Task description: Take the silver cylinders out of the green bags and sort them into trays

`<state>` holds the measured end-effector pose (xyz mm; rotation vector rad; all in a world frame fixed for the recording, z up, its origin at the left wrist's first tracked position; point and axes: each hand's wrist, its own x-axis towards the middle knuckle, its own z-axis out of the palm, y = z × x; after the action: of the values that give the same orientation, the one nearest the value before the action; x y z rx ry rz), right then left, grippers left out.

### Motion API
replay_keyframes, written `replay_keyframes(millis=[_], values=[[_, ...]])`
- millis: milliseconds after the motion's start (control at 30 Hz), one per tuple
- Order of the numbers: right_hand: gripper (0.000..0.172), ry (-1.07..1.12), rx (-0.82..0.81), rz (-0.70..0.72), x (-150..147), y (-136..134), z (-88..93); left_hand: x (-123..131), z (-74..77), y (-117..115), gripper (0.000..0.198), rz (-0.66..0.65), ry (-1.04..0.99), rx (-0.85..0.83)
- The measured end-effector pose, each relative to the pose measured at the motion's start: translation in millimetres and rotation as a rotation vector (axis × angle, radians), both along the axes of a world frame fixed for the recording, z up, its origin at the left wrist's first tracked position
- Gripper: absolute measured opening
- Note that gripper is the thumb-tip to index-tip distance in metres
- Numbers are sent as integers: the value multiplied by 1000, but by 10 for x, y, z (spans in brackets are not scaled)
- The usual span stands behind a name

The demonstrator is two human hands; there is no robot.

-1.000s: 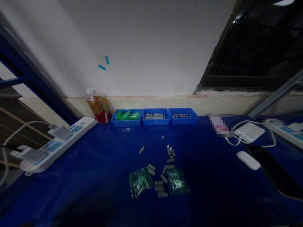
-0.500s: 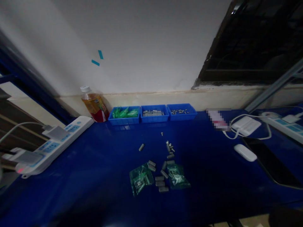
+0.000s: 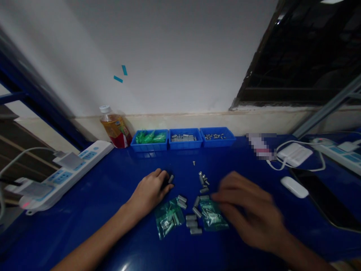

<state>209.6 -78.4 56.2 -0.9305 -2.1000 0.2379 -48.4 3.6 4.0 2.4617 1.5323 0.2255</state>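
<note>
My left hand (image 3: 150,190) rests low over the desk, its thumb and index finger apart on either side of a small grey metal spacer (image 3: 170,179). The spacer lies on the desk at the fingertips. My right hand (image 3: 248,207) is smeared by motion, its fingertips beside the upper right corner of a green plastic bag (image 3: 213,216) with metal parts inside. Another green bag of parts (image 3: 169,218) lies below my left hand. Several loose spacers (image 3: 191,223) are spread between the bags. Small screws (image 3: 204,177) lie above them, and a single screw (image 3: 194,163) farther back.
Along the wall stand three blue trays: one with green bags (image 3: 149,146), one with spacers (image 3: 186,144), one with screws (image 3: 218,142). A drink bottle (image 3: 115,130) and a power strip (image 3: 67,173) are at left. A white case (image 3: 295,187), phone (image 3: 324,199) and charger (image 3: 295,154) lie right.
Both hands have come into view from below, the left to the lone spacer, the right to the right-hand bag. The parts on the desk keep their arrangement; the view has shifted slightly.
</note>
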Motion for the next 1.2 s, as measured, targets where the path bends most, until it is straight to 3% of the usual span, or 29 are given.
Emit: replay_keyframes(millis=[67, 167, 233, 333, 533, 633, 733, 900, 1033, 1200], values=[[14, -198, -69, 51, -143, 303, -145, 30, -65, -2, 17, 10, 17, 42], [21, -382, -111, -6, -313, 567, -409, 84, -31, -38, 18, -15, -100, 37], [25, -391, -89, -41, -375, 615, -529, 116, 41, -70, 19, -76, -244, -24], [15, -362, -47, -20, -404, 583, -599, 151, 133, -120, 25, -140, -410, -102], [12, -283, -2, -76, -443, 447, -595, 218, 62, -171, 30, -112, -536, -151], [11, -293, 33, -109, -428, 506, -572, 230, 4, -174, 30, -83, -550, -166], [12, -293, 75, -204, -257, 764, -518, 184, 3, -171, 25, -106, -484, -156], [14, -247, 77, -459, 163, 1345, -417, 65, 80, -160, 35, -306, -217, -160], [10, -243, 91, -391, 167, 1598, -397, 76, 110, -171, 18, -352, -151, -168], [10, -241, 72, -376, -54, 1934, -382, 135, 65, -215, 10, -290, -194, -145]])
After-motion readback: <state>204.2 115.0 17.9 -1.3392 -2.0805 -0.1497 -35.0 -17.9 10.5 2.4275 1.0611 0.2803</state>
